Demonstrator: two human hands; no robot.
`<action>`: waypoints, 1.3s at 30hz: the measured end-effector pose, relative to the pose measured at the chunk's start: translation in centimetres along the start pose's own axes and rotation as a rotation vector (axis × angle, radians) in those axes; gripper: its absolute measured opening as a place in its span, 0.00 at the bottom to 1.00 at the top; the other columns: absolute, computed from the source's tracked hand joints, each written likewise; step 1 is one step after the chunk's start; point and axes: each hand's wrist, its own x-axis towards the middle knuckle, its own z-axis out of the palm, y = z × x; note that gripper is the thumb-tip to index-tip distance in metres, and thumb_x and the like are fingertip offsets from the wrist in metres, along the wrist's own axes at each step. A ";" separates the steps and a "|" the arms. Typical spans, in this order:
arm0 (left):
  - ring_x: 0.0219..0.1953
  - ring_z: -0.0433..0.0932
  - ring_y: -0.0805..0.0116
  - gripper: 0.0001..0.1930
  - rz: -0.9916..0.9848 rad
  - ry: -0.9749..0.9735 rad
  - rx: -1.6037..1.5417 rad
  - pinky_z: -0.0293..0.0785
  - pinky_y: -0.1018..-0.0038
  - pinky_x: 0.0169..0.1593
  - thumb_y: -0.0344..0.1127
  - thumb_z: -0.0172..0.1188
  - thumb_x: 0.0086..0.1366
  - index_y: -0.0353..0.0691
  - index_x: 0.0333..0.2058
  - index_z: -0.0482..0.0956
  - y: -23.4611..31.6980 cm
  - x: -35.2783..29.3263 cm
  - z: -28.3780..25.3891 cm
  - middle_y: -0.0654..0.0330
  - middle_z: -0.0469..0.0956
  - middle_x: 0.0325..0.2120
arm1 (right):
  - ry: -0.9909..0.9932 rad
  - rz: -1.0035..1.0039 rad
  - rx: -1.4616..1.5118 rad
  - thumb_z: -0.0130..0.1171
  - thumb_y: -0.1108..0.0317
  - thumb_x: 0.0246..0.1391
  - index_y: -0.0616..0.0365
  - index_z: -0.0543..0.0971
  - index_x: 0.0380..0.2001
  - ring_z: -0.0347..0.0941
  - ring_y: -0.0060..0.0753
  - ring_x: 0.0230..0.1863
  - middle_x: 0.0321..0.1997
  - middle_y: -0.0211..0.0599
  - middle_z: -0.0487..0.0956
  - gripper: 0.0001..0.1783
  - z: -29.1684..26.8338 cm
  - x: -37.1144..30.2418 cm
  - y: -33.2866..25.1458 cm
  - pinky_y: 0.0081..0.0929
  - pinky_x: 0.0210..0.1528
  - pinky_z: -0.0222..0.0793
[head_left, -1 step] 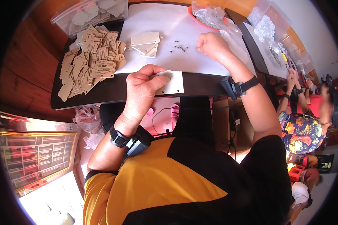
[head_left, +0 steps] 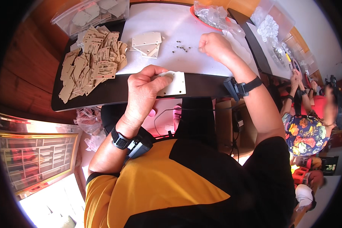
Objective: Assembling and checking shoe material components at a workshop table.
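Head view: the left hand [head_left: 145, 83] pinches a white perforated plate [head_left: 175, 85] between thumb and fingers, at the near edge of the dark table [head_left: 205, 86]; contact with the tabletop cannot be determined. The right hand [head_left: 216, 45] is curled with fingers drawn together, above the white sheet [head_left: 174, 28]; whether it grips anything cannot be told. Small metal fasteners [head_left: 184, 48] lie scattered just left of it. Further left are overlapping pale plates [head_left: 147, 39] and a heap of tan printed plates [head_left: 102, 57].
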 end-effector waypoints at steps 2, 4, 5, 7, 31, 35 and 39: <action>0.28 0.76 0.80 0.09 -0.006 0.004 0.012 0.73 0.83 0.34 0.28 0.64 0.59 0.31 0.38 0.81 -0.2 0.1 -0.1 0.62 0.81 0.27 | -0.010 -0.057 -0.057 0.62 0.67 0.48 0.58 0.79 0.28 0.76 0.33 0.26 0.24 0.36 0.79 0.06 0.0 0.1 -0.1 0.34 0.27 0.69; 0.28 0.76 0.80 0.09 -0.014 0.009 0.021 0.73 0.83 0.34 0.28 0.64 0.59 0.31 0.38 0.81 -0.2 0.1 -0.1 0.62 0.81 0.27 | 0.106 -0.117 -0.285 0.60 0.68 0.49 0.59 0.79 0.27 0.77 0.39 0.29 0.25 0.39 0.79 0.06 0.2 -0.6 -0.2 0.36 0.34 0.70; 0.28 0.76 0.80 0.09 -0.002 0.012 0.021 0.73 0.83 0.34 0.28 0.64 0.60 0.31 0.38 0.81 -0.1 0.1 0.0 0.62 0.81 0.27 | 0.104 -0.119 -0.283 0.60 0.68 0.49 0.59 0.79 0.27 0.77 0.39 0.29 0.25 0.39 0.79 0.06 0.1 -1.0 -0.1 0.36 0.34 0.70; 0.28 0.76 0.80 0.09 0.008 0.015 0.021 0.73 0.83 0.34 0.28 0.64 0.60 0.31 0.38 0.81 -0.1 0.1 0.1 0.62 0.81 0.27 | 0.100 -0.108 -0.165 0.59 0.68 0.50 0.58 0.79 0.27 0.77 0.41 0.31 0.25 0.40 0.79 0.05 -0.2 -1.8 0.4 0.36 0.36 0.69; 0.26 0.76 0.79 0.09 0.055 0.085 0.142 0.73 0.82 0.31 0.30 0.63 0.60 0.33 0.38 0.83 -0.1 0.3 0.7 0.64 0.81 0.26 | 0.159 -0.249 -0.185 0.58 0.69 0.52 0.56 0.79 0.32 0.77 0.44 0.31 0.27 0.41 0.80 0.05 0.7 -1.4 0.7 0.36 0.35 0.70; 0.26 0.76 0.81 0.09 0.045 0.105 0.134 0.73 0.81 0.33 0.29 0.63 0.59 0.30 0.37 0.82 0.1 0.3 1.1 0.63 0.81 0.24 | 0.175 -0.256 -0.055 0.58 0.68 0.52 0.56 0.78 0.31 0.75 0.36 0.26 0.26 0.36 0.78 0.04 0.3 -3.2 -0.3 0.32 0.30 0.69; 0.27 0.76 0.80 0.09 0.055 0.132 0.153 0.73 0.81 0.34 0.29 0.63 0.59 0.30 0.36 0.82 -0.2 0.3 1.1 0.62 0.81 0.25 | 0.042 -0.324 0.567 0.59 0.70 0.54 0.57 0.76 0.29 0.63 0.12 0.23 0.22 0.20 0.72 0.04 0.7 -7.3 -4.8 0.16 0.24 0.60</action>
